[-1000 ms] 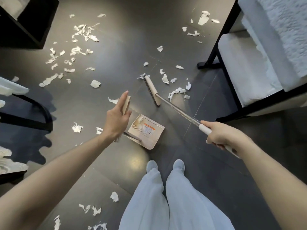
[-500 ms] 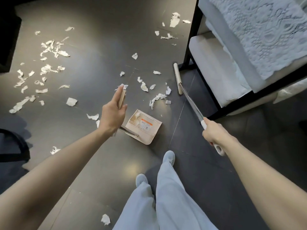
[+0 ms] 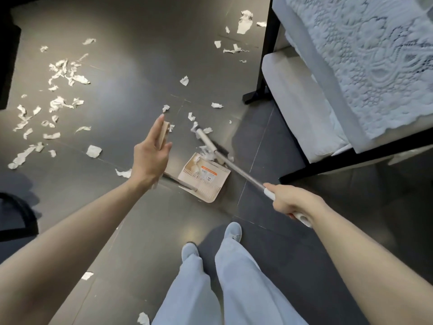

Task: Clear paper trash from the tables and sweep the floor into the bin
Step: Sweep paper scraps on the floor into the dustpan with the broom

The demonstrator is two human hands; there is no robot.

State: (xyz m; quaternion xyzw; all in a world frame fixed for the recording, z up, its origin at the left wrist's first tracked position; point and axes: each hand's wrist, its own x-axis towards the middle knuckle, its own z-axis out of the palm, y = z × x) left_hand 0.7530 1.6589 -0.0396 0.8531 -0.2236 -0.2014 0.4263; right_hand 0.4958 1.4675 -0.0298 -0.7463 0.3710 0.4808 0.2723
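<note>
Head view: the left hand (image 3: 150, 158) pinches the top of the dustpan (image 3: 206, 181) handle between thumb and nearly straight fingers, and the pan sits flat on the dark floor (image 3: 131, 55) just ahead of the feet. The right hand (image 3: 289, 200) is wrapped round the white grip of the broom (image 3: 243, 174), whose head lies at the pan's mouth with a clump of scraps (image 3: 207, 154) bunched against it. To do this stroke well, I would press the pan lip hard to the tile, draw the bristles low and short into the tray, and not flick, as such light paper will likely skip over the rim. The scraps are small, white, torn and crumpled; a few already lie in the pan. Many more are scattered far left (image 3: 65, 73), some lie close around the broom head, and others sit by the black frame (image 3: 264, 57) under the lace cloth (image 3: 363, 62). Most of the floor is left to sweep.
</note>
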